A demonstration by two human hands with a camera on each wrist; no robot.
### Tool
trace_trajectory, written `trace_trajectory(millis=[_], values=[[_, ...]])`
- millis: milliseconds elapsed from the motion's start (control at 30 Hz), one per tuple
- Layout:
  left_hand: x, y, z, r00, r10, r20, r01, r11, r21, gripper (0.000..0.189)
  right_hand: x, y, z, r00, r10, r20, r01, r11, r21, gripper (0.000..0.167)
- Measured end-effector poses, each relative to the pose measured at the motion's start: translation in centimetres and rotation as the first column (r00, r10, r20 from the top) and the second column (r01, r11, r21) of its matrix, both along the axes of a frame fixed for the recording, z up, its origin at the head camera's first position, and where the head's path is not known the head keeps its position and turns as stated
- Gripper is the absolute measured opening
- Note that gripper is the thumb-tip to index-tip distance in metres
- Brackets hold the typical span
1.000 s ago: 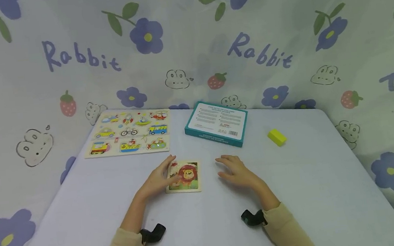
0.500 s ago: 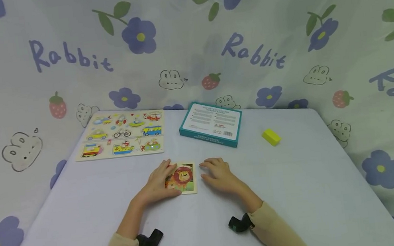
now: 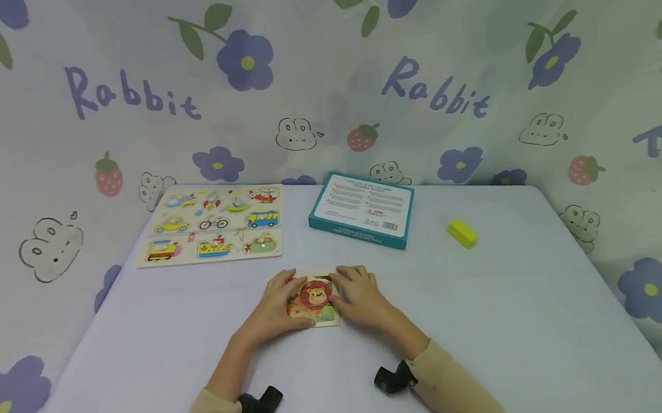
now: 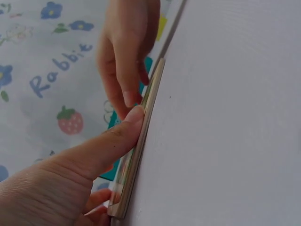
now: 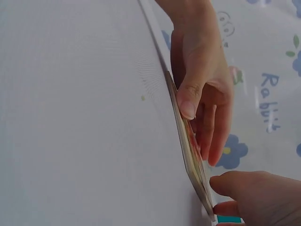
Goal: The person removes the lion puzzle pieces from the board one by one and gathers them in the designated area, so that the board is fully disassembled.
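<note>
Play corner, room type unclear: rabbit-print backdrop (image 3: 315, 60), white table (image 3: 531, 320), vehicle puzzle board (image 3: 209, 229), lion picture board (image 3: 317, 297).

left hand (image 4: 70, 174): thumb on wooden board (image 4: 132, 162) | right hand (image 4: 124, 47): close by, contact unclear

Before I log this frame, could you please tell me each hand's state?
Left hand: holding the lion puzzle.
Right hand: open, at the lion puzzle's right edge.

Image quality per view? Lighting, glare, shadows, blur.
Head: evenly lit, small bright specks on the puzzle board, fine print on the teal box too soft to read. Left wrist: dimmer, low contrast. Right wrist: soft shadow by the lower end of the lion puzzle, faint ripple pattern on the white tabletop.
</note>
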State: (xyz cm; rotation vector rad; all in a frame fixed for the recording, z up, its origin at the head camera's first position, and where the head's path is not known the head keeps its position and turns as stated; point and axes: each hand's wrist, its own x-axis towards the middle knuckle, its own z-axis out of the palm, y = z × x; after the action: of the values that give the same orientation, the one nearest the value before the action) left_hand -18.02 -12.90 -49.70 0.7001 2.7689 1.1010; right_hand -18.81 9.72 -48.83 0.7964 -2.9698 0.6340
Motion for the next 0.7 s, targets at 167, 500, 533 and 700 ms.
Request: trace_trajectory(millis=[167, 500, 533, 700], values=[[0.3, 0.9, 0.3, 1.0, 0.008, 0.023, -0.008, 1.0, -0.018, 0.087, 0.2, 0.2, 0.0, 1.0, -0.008, -0.016, 0.007, 1.0, -0.021, 0.046], [0.9, 1.6, 0.9, 1.0, 0.011, -0.016, -0.012, 0.999, -0.052, 0.075, 0.2, 0.3, -0.2, 0.999, -0.033, -0.016, 0.031, 0.997, -0.07, 0.04], [0.9, 1.7, 1.0, 1.0, 0.014, -0.012, -0.015, 0.998, -0.053, 0.074, 0.2, 0.3, -0.1, 0.999, -0.035, -0.011, 0.035, 0.996, -0.077, 0.04], [1.0, 1.7, 1.0, 0.998, 0.007, -0.057, -0.011, 0.997, -0.071, 0.07, 0.1, 0.3, -0.1, 0.999, -0.042, 0.019, 0.043, 0.994, -0.096, 0.04]])
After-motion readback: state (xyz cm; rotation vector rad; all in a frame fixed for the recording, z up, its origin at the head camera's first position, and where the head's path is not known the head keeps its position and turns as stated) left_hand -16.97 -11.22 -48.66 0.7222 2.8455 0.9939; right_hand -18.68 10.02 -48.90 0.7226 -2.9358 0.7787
